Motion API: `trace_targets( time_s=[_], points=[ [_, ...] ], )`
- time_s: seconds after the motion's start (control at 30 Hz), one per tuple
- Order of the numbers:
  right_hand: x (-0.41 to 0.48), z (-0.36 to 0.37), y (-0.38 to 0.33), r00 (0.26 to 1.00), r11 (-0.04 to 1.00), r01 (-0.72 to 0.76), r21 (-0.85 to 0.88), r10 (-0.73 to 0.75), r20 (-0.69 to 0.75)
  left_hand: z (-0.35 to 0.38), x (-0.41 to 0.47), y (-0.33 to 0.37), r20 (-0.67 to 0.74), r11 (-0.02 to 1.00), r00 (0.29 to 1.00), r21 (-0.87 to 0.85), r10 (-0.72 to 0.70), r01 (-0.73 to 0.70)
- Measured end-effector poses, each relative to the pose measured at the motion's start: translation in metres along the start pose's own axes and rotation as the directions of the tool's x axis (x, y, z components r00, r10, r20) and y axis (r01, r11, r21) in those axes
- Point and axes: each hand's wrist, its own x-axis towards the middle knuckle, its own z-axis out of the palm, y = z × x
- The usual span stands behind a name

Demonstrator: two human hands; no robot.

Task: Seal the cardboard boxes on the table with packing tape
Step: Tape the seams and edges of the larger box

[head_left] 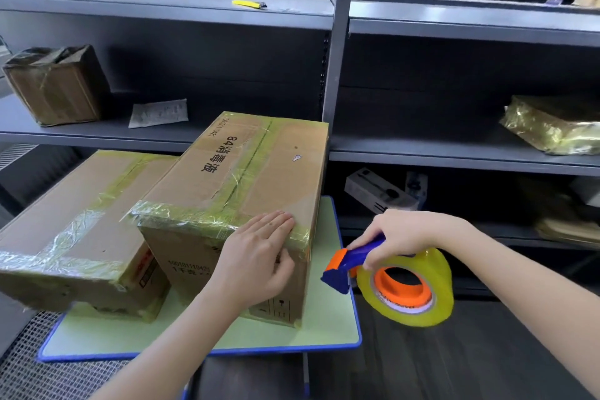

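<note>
Cardboard box (pixel 246 172) wears wrinkled, glossy tape strips (pixel 181 214).

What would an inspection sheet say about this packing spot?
Surface: green table with a blue rim, carrying both boxes.
Job's things: tall box and low box side by side, both taped; dispenser held right of the table.
Clutter: paper slip and yellow cutter on the shelves.
Grippers: left hand flat on the tall box's near top edge; right hand grips the dispenser.
Cables: nothing seen.
Surroundings: grey shelves holding wrapped parcels.
</note>
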Motion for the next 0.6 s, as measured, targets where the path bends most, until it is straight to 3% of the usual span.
trace_targets(
  time_s=[0.2,0.4,0.6],
  points=[
    [-0.006,-0.004,0.006,0.984,0.992,-0.060,0.106,0.077,-0.161,0.027,0.013,0.032,-0.018,0.967,0.984,0.183,-0.176,0.176],
    [-0.011,0.003,0.006,0.937,0.985,-0.145,0.090,0.166,-0.308,0.052,0.024,0.042,-0.125,0.933,0.968,0.265,-0.219,0.245],
    [-0.013,0.008,-0.006,0.846,0.976,-0.217,0.021,0.199,-0.495,0.054,0.026,0.047,-0.117,0.955,0.974,0.205,-0.192,0.213]
  ],
)
